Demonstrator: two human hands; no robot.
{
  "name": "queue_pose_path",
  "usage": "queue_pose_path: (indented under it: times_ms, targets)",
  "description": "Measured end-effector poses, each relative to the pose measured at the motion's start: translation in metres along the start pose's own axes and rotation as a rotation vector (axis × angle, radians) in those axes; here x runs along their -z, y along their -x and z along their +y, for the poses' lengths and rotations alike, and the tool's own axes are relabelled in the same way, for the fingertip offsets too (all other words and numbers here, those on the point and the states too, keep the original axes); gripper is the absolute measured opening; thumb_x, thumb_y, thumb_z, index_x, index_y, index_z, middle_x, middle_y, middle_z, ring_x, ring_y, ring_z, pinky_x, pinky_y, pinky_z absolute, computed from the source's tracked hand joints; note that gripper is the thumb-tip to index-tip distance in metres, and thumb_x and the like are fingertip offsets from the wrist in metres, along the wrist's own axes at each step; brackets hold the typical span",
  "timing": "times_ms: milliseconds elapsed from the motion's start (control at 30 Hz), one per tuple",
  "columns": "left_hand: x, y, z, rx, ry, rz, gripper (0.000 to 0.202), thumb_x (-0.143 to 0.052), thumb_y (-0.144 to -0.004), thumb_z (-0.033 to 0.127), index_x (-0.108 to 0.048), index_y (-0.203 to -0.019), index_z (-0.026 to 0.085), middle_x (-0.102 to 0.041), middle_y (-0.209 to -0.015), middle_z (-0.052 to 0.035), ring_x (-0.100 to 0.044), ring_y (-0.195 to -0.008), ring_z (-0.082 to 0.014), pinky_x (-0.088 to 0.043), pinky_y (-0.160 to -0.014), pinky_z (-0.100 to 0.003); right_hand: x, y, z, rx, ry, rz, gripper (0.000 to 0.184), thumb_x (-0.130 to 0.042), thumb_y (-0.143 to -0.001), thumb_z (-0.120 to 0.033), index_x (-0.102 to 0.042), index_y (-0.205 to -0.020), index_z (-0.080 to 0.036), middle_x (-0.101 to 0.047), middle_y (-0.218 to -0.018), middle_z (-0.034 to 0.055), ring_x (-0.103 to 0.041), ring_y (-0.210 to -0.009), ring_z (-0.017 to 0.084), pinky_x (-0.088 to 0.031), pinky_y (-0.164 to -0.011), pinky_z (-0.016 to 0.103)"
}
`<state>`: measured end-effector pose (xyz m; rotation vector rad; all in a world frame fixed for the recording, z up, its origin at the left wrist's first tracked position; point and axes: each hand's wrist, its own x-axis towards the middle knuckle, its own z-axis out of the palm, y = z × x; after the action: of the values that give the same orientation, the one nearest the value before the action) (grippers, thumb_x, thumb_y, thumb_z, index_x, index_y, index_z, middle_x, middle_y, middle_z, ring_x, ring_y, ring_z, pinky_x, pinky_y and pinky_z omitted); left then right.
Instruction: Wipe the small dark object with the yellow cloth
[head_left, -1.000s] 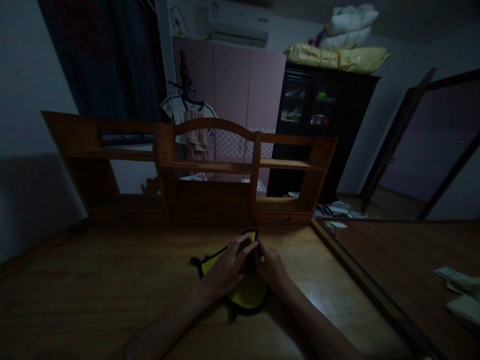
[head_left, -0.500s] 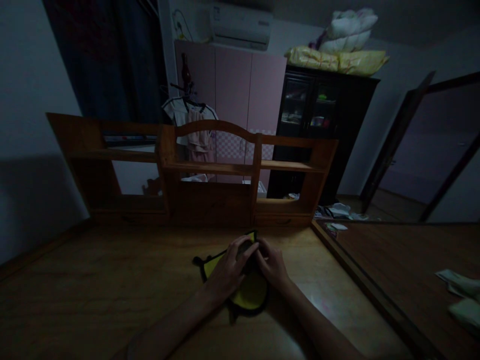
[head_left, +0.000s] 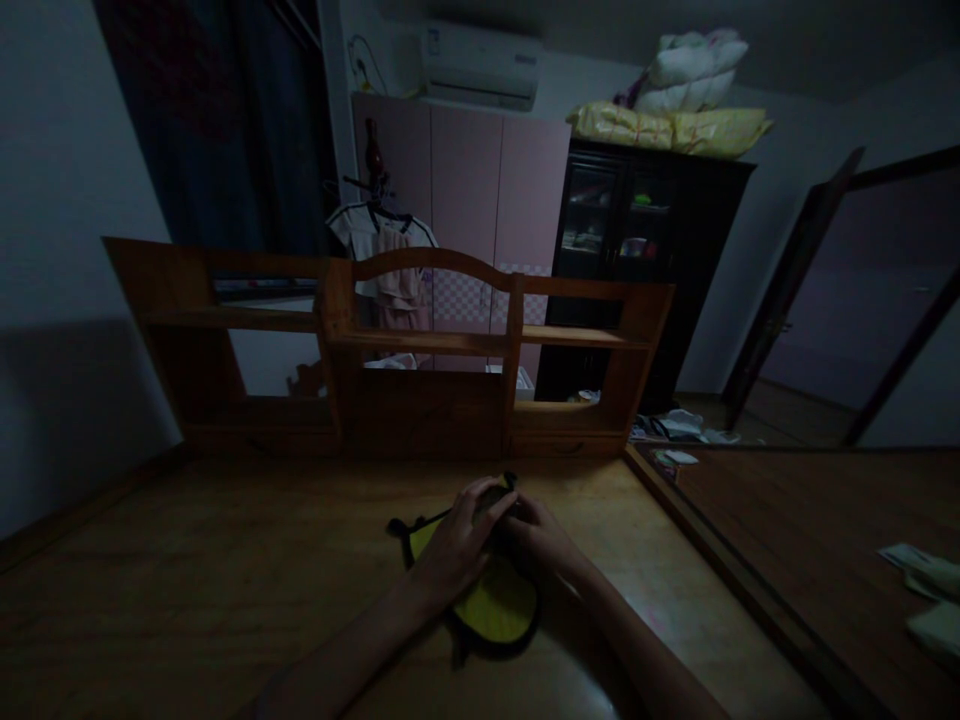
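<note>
A yellow flat piece with black edging lies on the wooden tabletop; it looks like fabric, with dark tabs sticking out at its corners. My left hand rests across its upper middle, fingers bent and closed around a dark part of it. From the right, my right hand meets the left, its fingers curled in and pinching at the same dark part. The fingertips of both hands come together near the piece's far end. Dim light and the fingers hide what exactly lies between them.
A wooden shelf unit stands along the table's back. A raised wooden edge borders the table on the right, with brown floor beyond. Clothes on hangers, a pink wardrobe and a black cabinet are behind.
The right hand has turned slightly, its fingers now lower and tucked closer under the left fingertips. The piece's far corner has folded down. The view has tipped slightly upward.
</note>
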<state>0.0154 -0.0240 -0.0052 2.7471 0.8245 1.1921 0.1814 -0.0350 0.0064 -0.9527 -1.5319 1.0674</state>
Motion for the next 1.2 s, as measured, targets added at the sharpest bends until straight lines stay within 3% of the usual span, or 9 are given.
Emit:
queue_pose_path:
  times_ms: [267,467,700,1000,1200]
  targets:
    - [0.0,0.001,0.001,-0.068,-0.071,-0.048,0.096,-0.044,-0.061,-0.011,-0.028,-0.146,0.03,-0.025,-0.146,-0.01,-0.027,-0.138,-0.0284,-0.038,-0.11,-0.051,0.001,0.001,0.009,0.125,-0.047,0.059,0.028,-0.061,-0.08,-0.021,-0.063,-0.108,-0.018,-0.07,-0.103,0.0079,-0.067,-0.093,0.024,-0.055,-0.08,0.032]
    - [-0.004,0.002,-0.002,-0.081,-0.096,-0.048,0.099,-0.042,-0.058,-0.011,-0.027,-0.146,0.031,-0.026,-0.147,-0.0099,-0.028,-0.138,-0.0287,-0.039,-0.108,-0.053,0.008,0.003,0.021,0.242,0.184,0.023,0.036,-0.056,-0.089,-0.025,-0.055,-0.124,-0.019,-0.066,-0.115,0.0096,-0.063,-0.103,0.024,-0.051,-0.089,0.037]
    - [-0.003,0.002,-0.002,-0.063,-0.088,-0.094,0.101,-0.045,-0.058,-0.011,-0.025,-0.147,0.03,-0.028,-0.146,-0.0108,-0.029,-0.138,-0.0298,-0.039,-0.108,-0.053,0.015,0.001,0.03,0.3,0.372,0.033,0.03,-0.051,-0.092,-0.022,-0.056,-0.121,-0.019,-0.07,-0.103,0.0084,-0.066,-0.091,0.023,-0.052,-0.078,0.032]
    - [-0.005,0.001,-0.002,-0.042,-0.073,-0.093,0.098,-0.047,-0.06,-0.011,-0.026,-0.147,0.031,-0.029,-0.145,-0.0107,-0.03,-0.137,-0.0291,-0.04,-0.108,-0.05,0.019,0.0,0.038,0.271,0.578,0.068,0.028,-0.047,-0.09,-0.02,-0.06,-0.115,-0.016,-0.071,-0.099,0.012,-0.067,-0.085,0.024,-0.051,-0.072,0.032]
    - [-0.002,0.0,0.001,0.0,-0.009,-0.127,0.098,-0.049,-0.062,-0.009,-0.024,-0.147,0.031,-0.029,-0.146,-0.0094,-0.029,-0.137,-0.0284,-0.038,-0.109,-0.05,0.019,0.003,0.03,0.222,0.691,0.093,0.026,-0.047,-0.091,-0.023,-0.061,-0.111,-0.015,-0.072,-0.089,0.0104,-0.068,-0.075,0.022,-0.048,-0.064,0.027]
